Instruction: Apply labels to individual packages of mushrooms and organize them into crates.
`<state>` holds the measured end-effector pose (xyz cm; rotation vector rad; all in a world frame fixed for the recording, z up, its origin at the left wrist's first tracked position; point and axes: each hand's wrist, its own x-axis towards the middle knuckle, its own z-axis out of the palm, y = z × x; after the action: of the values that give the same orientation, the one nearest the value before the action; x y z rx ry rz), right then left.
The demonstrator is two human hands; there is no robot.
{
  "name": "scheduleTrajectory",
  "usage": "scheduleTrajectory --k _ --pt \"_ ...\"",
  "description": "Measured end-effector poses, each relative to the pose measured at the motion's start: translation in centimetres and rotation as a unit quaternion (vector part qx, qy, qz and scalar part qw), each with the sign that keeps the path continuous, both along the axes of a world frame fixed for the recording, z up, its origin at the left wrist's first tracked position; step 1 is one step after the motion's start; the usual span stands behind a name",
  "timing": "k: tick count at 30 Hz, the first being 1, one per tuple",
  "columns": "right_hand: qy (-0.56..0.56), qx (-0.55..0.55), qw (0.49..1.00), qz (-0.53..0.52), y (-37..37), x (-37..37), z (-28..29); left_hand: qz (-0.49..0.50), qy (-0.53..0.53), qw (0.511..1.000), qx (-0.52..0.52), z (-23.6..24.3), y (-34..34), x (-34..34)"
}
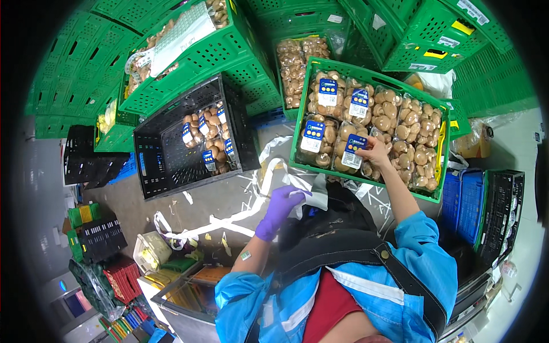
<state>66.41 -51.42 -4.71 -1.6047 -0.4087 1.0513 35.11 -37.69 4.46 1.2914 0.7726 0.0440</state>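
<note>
My left hand (278,211), in a purple glove, is closed on a strip of white label backing (310,197) in front of my apron. The bare right hand (376,152) reaches into a green crate (366,184) of clear-wrapped mushroom packs. Its fingers are pinched at the edge of a blue-and-white label (353,150) on a near-row pack. Several packs to its left carry similar labels, such as the label (313,136) on the near-left pack. The mushroom packs (420,119) on the crate's right side show no labels on top.
A black crate (166,151) at left holds several labelled mushroom packs. Stacked green crates (194,71) rise behind it, with more at the back right. White strips (229,222) litter the grey floor. Blue and black folded crates (472,206) stand at right.
</note>
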Motion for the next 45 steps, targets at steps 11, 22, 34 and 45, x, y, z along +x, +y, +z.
scheduleTrajectory --k 11,22,34,45 --pt "-0.427 -0.111 0.897 0.017 1.1 -1.4 1.7 -0.102 -0.042 0.992 -0.065 -0.4 -0.5 1.5" --pt "-0.491 -0.054 0.863 0.101 1.5 -4.3 5.7 0.055 -0.042 0.995 0.069 1.1 1.1 4.4" --pt "-0.264 0.106 0.936 0.208 0.1 -7.2 12.1 0.077 -0.001 0.995 0.056 2.3 0.4 7.6" --pt "-0.293 -0.076 0.953 -0.034 -2.0 15.2 4.0 0.070 -0.057 0.995 -0.040 -0.5 1.2 7.7"
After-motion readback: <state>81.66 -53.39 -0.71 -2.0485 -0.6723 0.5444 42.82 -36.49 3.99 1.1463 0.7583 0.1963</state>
